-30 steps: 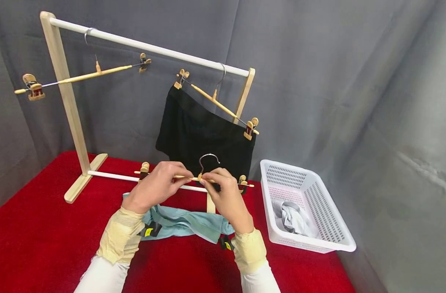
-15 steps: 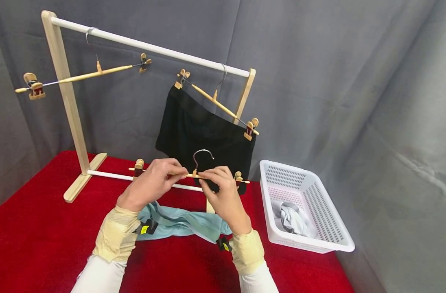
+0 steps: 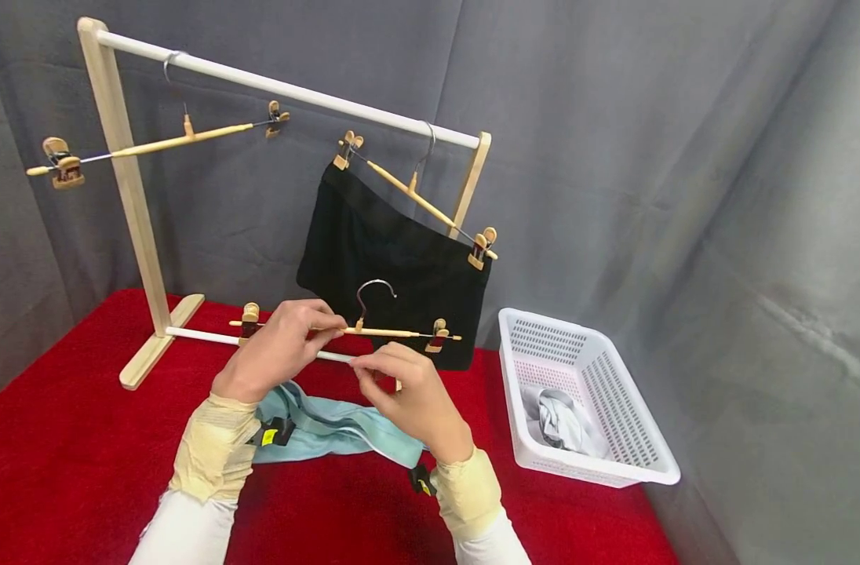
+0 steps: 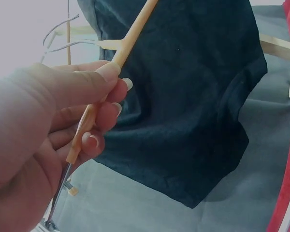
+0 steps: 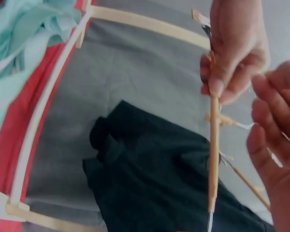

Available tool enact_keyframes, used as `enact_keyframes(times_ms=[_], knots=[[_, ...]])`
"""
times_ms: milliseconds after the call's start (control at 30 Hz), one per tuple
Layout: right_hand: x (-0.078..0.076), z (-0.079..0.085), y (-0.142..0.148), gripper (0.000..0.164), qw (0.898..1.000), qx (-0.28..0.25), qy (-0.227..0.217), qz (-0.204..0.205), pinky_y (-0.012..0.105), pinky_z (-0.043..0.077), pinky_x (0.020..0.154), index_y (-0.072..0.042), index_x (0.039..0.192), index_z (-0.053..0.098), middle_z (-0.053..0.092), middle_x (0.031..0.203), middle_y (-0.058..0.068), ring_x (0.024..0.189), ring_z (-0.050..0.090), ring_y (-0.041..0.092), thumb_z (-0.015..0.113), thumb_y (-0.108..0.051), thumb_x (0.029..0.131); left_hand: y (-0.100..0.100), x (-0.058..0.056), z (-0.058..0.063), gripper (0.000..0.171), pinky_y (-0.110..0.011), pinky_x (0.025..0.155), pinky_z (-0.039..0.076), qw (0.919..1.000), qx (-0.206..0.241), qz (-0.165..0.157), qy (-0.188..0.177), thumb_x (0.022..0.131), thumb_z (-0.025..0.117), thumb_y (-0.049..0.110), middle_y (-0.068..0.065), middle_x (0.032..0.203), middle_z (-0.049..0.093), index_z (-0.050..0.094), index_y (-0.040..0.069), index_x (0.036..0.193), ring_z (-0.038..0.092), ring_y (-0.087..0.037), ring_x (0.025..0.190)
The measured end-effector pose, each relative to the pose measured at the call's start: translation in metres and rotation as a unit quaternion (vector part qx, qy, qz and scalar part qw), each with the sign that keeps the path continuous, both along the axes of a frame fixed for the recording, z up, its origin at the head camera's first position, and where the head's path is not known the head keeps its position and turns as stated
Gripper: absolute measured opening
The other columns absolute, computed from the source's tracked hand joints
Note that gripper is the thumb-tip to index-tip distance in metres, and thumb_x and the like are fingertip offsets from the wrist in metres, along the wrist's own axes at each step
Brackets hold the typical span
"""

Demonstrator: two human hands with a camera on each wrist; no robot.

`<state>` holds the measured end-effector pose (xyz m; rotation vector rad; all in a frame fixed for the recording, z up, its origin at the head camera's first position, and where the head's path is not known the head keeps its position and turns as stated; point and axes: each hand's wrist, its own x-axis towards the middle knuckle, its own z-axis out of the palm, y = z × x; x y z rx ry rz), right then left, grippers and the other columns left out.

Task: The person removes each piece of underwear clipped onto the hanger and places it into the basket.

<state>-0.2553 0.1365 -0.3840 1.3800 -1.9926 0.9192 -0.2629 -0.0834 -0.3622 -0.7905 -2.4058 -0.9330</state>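
My left hand [image 3: 278,349] pinches the wooden bar of a clip hanger [image 3: 384,333] just left of its hook, between thumb and fingers. The hanger is level, its metal hook up, and both end clips carry nothing. In the left wrist view the thumb presses on the bar [image 4: 137,26] while the fingers curl behind it. My right hand [image 3: 416,392] is below and in front of the bar, apart from it, fingers loosely bent and holding nothing. The right wrist view shows that hand [image 5: 280,116] beside the bar. A teal garment [image 3: 338,428] lies crumpled on the red cloth beneath both hands.
Behind the hands stands a rack with a white rail [image 3: 289,90]. On it hang a bare clip hanger [image 3: 162,146] at left and black shorts [image 3: 395,251] clipped to another hanger. A white basket [image 3: 511,392] with white-grey cloth [image 3: 564,424] sits at right on the red cloth.
My right hand has let go of the hanger bar and dropped below it. The left hand has moved the hanger left and slightly up.
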Motion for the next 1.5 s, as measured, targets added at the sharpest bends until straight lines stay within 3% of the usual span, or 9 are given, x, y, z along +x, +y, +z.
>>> enact_keyframes(times_ms=[100,200,467,533,667,833,1033,1233,1500], knots=[[0.003,-0.005,-0.007,0.023,0.996,0.067,-0.050,-0.022,0.014,0.045,0.069,-0.019,0.106,0.066,0.064,0.092,-0.010,0.079,0.051,0.002,0.062,-0.028,0.085,-0.003,0.000,0.000,0.029,-0.023,0.064,0.052,1.0000,0.001,0.003,0.000,0.074,0.074,0.013,0.000,0.091,0.064,0.070,0.011,0.103,0.057,-0.010,0.074],[0.004,-0.012,-0.013,0.027,0.980,0.157,-0.107,-0.066,0.014,0.044,0.075,-0.020,0.107,0.066,0.064,0.099,-0.011,0.087,0.051,0.002,0.063,-0.033,0.084,-0.005,0.001,0.000,0.030,-0.025,0.065,0.053,1.0000,-0.001,0.008,0.000,0.074,0.073,0.013,-0.001,0.091,0.064,0.069,0.010,0.103,0.058,-0.011,0.075],[0.004,-0.044,-0.031,0.080,0.874,0.386,-0.226,-0.191,0.030,0.043,0.093,-0.018,0.142,0.035,0.045,0.138,0.003,0.120,0.044,0.021,0.072,-0.038,0.074,-0.006,0.002,0.002,0.029,-0.025,0.066,0.053,0.9999,0.007,0.011,0.002,0.075,0.072,0.012,-0.002,0.091,0.064,0.069,0.008,0.104,0.057,-0.011,0.074],[0.005,-0.053,-0.038,0.088,0.855,0.404,-0.251,-0.209,0.035,0.044,0.093,-0.025,0.145,0.027,0.038,0.143,0.005,0.123,0.041,0.026,0.072,-0.042,0.072,-0.006,0.002,0.002,0.029,-0.026,0.067,0.053,0.9999,0.008,0.010,0.001,0.075,0.072,0.011,-0.002,0.091,0.065,0.069,0.008,0.104,0.057,-0.011,0.074],[0.006,-0.068,-0.050,0.094,0.833,0.418,-0.275,-0.237,0.040,0.047,0.088,-0.036,0.146,0.019,0.033,0.146,0.008,0.121,0.043,0.033,0.071,-0.050,0.069,-0.007,0.002,0.003,0.030,-0.027,0.068,0.053,0.9999,0.008,0.011,-0.003,0.075,0.072,0.011,-0.002,0.092,0.064,0.069,0.007,0.105,0.058,-0.011,0.074],[0.006,-0.084,-0.063,0.092,0.827,0.418,-0.261,-0.272,0.042,0.051,0.080,-0.042,0.145,0.017,0.037,0.142,0.009,0.118,0.045,0.035,0.068,-0.057,0.070,-0.008,0.002,0.003,0.031,-0.025,0.066,0.053,0.9999,0.006,0.011,-0.003,0.075,0.072,0.012,-0.003,0.092,0.064,0.069,0.008,0.105,0.058,-0.011,0.074],[0.006,-0.098,-0.069,0.073,0.837,0.428,-0.152,-0.306,0.030,0.050,0.060,-0.037,0.144,0.027,0.051,0.115,0.008,0.099,0.048,0.024,0.061,-0.048,0.081,-0.007,0.000,0.003,0.030,-0.024,0.064,0.053,1.0000,0.007,0.006,-0.003,0.076,0.072,0.012,-0.002,0.093,0.064,0.069,0.008,0.105,0.057,-0.011,0.074],[0.000,-0.103,-0.066,0.052,0.842,0.452,-0.085,-0.282,0.023,0.047,0.061,-0.026,0.130,0.049,0.050,0.101,0.008,0.078,0.048,0.019,0.065,-0.024,0.081,-0.007,-0.001,0.001,0.030,-0.023,0.065,0.052,0.9999,0.006,0.008,-0.008,0.076,0.072,0.012,-0.002,0.092,0.064,0.069,0.008,0.105,0.057,-0.011,0.074],[-0.006,-0.095,-0.059,0.048,0.857,0.450,-0.100,-0.232,0.018,0.045,0.061,-0.025,0.123,0.059,0.052,0.091,0.005,0.071,0.050,0.013,0.068,-0.012,0.077,-0.010,0.000,0.001,0.029,-0.023,0.064,0.052,0.9998,0.013,0.010,-0.006,0.075,0.072,0.011,-0.001,0.092,0.064,0.069,0.009,0.104,0.057,-0.011,0.074]])
